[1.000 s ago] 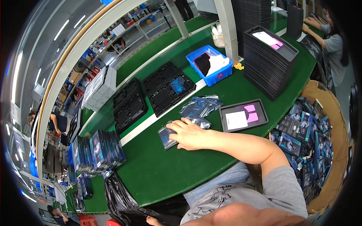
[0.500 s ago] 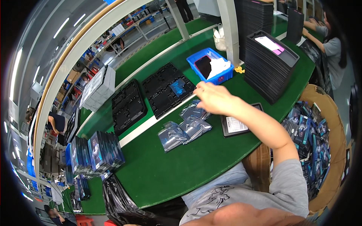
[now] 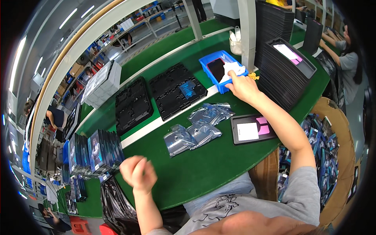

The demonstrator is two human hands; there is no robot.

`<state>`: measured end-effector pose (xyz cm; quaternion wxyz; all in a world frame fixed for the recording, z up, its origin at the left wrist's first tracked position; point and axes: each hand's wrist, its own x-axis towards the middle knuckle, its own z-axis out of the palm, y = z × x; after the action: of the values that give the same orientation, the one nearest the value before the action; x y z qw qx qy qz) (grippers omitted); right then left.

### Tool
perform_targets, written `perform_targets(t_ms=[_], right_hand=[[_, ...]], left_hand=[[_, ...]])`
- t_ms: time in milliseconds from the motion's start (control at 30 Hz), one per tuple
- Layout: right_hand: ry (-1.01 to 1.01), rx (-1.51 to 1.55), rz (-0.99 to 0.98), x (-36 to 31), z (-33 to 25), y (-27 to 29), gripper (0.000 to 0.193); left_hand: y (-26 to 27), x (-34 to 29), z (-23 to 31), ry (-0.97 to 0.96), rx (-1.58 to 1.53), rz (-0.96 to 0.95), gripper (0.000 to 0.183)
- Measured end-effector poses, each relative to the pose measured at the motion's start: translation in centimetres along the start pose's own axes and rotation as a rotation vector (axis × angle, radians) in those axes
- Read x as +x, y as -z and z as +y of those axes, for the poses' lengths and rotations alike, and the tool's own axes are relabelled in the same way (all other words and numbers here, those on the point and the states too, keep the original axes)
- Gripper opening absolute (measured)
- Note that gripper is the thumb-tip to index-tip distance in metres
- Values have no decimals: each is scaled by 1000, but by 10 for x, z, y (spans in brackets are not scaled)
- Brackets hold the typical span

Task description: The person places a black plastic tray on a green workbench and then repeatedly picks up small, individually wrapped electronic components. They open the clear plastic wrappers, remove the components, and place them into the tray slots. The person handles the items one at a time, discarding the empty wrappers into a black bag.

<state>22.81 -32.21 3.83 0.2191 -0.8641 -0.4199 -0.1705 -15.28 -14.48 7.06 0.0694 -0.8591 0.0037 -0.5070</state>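
My right hand (image 3: pixel 243 87) is at the near right corner of a blue bin (image 3: pixel 224 87), thumb and index finger apart. The index finger touches crumpled white cloth or paper (image 3: pixel 234 69) inside; a dark, pink-edged flat panel (image 3: pixel 216 67) lies beside it. My left hand (image 3: pixel 138 173) is raised over the table's near left part, smeared by motion, its fingers seemingly curled. Between the hands lie several clear-bagged dark flat items (image 3: pixel 192 133). Below my right forearm sits a shallow black tray (image 3: pixel 235 137) with a white sheet (image 3: pixel 248 132) and pink pieces (image 3: pixel 263 126).
Two moulded black trays (image 3: pixel 134 105) (image 3: pixel 176 92) lie along the back, one bearing a blue bagged item (image 3: pixel 188 90). Stacked black trays (image 3: pixel 284 74) rise at right. Boxed packs (image 3: pixel 102 150) stand left; a carton (image 3: pixel 344 156) of similar packs is lower right. A co-worker (image 3: pixel 348 62) sits far right.
My right hand has moved right and away from me, from above the bagged items to the bin. My left hand has come into view. Pink pieces now show in the shallow tray.
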Motion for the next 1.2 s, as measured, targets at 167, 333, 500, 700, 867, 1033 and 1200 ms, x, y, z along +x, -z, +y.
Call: perform_targets(t_ms=[167, 333, 500, 700, 867, 1033, 1200], right_hand=[[7, -1, 6, 1, 7, 3, 31], [6, 72, 26, 6, 9, -6, 29], [-5, 97, 30, 14, 10, -12, 29], [1, 107, 26, 25, 13, -18, 30], [-30, 108, -21, 32, 10, -18, 31], [-80, 78, -40, 41, 5, -28, 34], [-63, 63, -9, 51, 14, -40, 34]], left_hand=[[-56, -3, 7, 60, -234, -164, 34], [-59, -25, 4, 211, -285, -264, 30], [-53, -21, 2, 308, -275, -318, 25], [-57, -26, 0, 372, -331, -372, 22], [-59, -29, 1, 394, -357, -389, 21], [-60, -28, 0, 371, -393, -384, 19], [-57, -28, 1, 391, -407, -389, 20]])
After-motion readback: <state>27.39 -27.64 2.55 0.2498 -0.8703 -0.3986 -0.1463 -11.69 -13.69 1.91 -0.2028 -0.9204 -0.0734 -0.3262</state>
